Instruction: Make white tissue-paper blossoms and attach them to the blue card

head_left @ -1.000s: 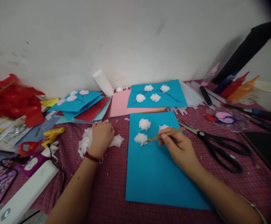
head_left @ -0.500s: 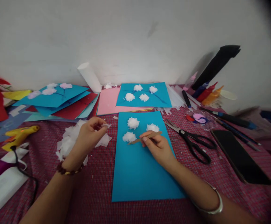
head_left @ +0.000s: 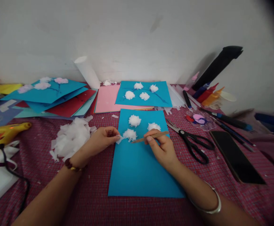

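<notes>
My left hand [head_left: 105, 139] pinches a small piece of white tissue paper [head_left: 119, 139] at the left edge of a blue sheet [head_left: 141, 172]. Just right of it, a fluffy white paper flower [head_left: 129, 135] lies on that sheet. My right hand [head_left: 161, 149] grips a thin wooden stick [head_left: 151, 137], its tip close to the flower's lower right. Farther up the sheet are a second white flower [head_left: 134, 120] and a third [head_left: 154, 126], the latter partly hidden by my right hand. A heap of white tissue pieces [head_left: 72, 136] lies left of my left hand.
Black-handled scissors [head_left: 193, 141] and a phone [head_left: 237, 157] lie to the right. A finished-looking blue card [head_left: 143, 100] with white flowers leans behind. At left are a yellow glue gun [head_left: 8, 133], a white power strip [head_left: 0, 185] and stacked coloured cards [head_left: 57, 97].
My left hand has moved right from the tissue heap to the sheet's edge, carrying the tissue piece. My right hand stays near the flower with the stick. The view has shifted slightly.
</notes>
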Demonstrator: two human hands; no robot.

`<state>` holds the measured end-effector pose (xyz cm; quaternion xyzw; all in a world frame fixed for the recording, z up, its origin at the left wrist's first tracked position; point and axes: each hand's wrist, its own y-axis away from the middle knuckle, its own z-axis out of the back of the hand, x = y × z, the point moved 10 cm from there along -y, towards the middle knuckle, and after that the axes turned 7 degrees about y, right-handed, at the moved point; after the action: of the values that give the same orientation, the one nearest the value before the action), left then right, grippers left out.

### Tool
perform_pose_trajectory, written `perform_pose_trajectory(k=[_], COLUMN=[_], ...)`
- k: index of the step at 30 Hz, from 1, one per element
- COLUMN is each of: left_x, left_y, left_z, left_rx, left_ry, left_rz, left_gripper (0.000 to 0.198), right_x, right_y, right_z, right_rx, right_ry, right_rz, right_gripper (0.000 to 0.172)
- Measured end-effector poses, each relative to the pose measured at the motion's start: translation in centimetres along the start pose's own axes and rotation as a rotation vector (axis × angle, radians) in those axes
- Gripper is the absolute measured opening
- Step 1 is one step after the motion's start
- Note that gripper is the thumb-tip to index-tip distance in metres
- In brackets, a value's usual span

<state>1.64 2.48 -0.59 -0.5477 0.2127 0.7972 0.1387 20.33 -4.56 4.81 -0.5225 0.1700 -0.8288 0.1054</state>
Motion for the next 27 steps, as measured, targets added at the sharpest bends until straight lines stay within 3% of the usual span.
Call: perform_pose_trajectory(k=[14, 19, 22, 27], left_x=[-0.7, -3.1, -3.5, -2.7], left_y=[0.2, 0.3, -0.3, -1.7], left_z=[-0.8, -2.1, -2.6, -2.6], left_rx=[0.081, 0.168, 0.149, 0.029], left_ry=[-0.112, -0.117, -0.125, -0.192], left_rz=[-0.011, -0.21, -0.27, -0.187], left_gripper=[0.015, 0.015, 0.015, 0.013], right_x=[-0.1, 0.0, 0.1, 0.0], right_y=[0.0, 0.0, -0.1, -0.1], right_z=[-0.5, -0.4, -0.2, 0.0], right_rx=[-0.032, -0.031, -0.042, -0.055], right_ry=[0.053, 0.07, 0.081, 0.083], right_rz=[0.087, 0.073, 0.08, 0.075], right_gripper=[0.016, 0.016, 0.016, 0.015])
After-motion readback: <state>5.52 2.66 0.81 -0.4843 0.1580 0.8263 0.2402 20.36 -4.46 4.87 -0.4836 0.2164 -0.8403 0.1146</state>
